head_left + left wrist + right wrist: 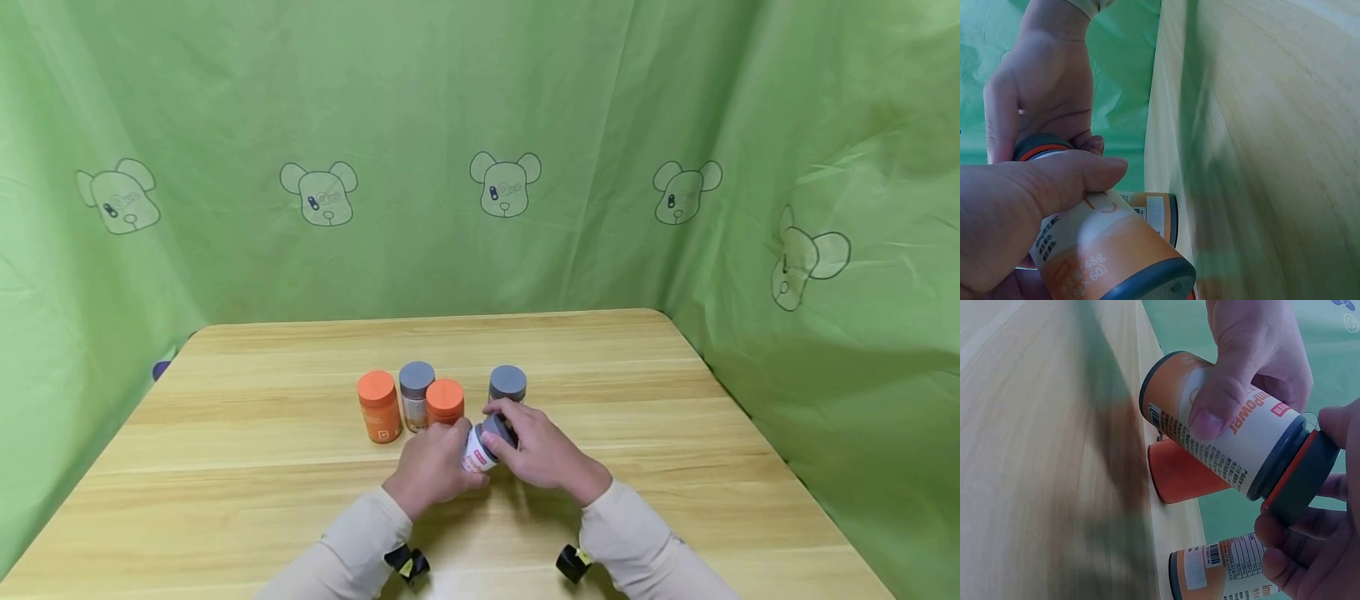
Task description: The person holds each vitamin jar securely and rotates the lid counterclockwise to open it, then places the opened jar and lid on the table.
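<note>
My left hand (435, 468) grips a supplement bottle (1235, 444), its thumb lying across the white-and-orange label. The bottle is tilted, with its dark base towards the left and its neck up to the right in the right wrist view. Fingers and thumb of my right hand (546, 450) pinch the dark grey cap (1302, 481), whose orange lower rim shows at the bottle's neck. In the left wrist view the right hand is behind the cap, and the bottle's base faces the camera. Both hands are close over the wooden table (300, 492).
Left of and behind the hands stand an orange jar (379, 412), a grey-capped bottle (416, 392) and another orange jar (446, 398). Another grey-capped bottle (507, 382) stands just behind the right hand, which partly hides it. Green curtains (420, 92) surround the table.
</note>
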A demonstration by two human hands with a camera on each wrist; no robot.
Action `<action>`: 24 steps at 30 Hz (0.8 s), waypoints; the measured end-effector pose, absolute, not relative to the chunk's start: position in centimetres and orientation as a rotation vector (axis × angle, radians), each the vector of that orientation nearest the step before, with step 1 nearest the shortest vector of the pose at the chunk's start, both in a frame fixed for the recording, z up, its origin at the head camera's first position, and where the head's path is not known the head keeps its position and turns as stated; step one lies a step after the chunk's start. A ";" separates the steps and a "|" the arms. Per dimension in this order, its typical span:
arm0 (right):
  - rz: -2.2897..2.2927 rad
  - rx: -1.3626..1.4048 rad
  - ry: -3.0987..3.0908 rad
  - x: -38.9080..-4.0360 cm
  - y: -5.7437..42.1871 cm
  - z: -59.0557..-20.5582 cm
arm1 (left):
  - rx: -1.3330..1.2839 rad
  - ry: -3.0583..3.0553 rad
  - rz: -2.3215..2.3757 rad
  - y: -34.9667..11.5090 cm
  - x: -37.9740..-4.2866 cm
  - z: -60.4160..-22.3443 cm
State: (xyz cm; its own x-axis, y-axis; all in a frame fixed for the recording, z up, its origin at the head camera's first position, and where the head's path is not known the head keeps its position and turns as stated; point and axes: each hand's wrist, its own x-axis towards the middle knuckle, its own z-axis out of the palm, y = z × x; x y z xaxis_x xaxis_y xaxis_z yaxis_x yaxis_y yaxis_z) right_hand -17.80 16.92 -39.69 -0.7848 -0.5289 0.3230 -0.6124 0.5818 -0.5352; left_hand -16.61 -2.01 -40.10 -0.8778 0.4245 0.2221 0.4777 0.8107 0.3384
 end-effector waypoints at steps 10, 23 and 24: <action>0.994 1.026 -2.697 -17.6 17.0 -39.4 | -0.722 -2.841 -0.578 -2.1 -16.7 -40.2; 0.944 0.991 -2.703 -17.6 16.9 -39.4 | -0.724 -2.854 -0.573 -2.0 -16.4 -40.0; 0.947 0.990 -2.703 -17.6 16.9 -39.4 | -0.726 -2.854 -0.571 -2.0 -16.4 -40.1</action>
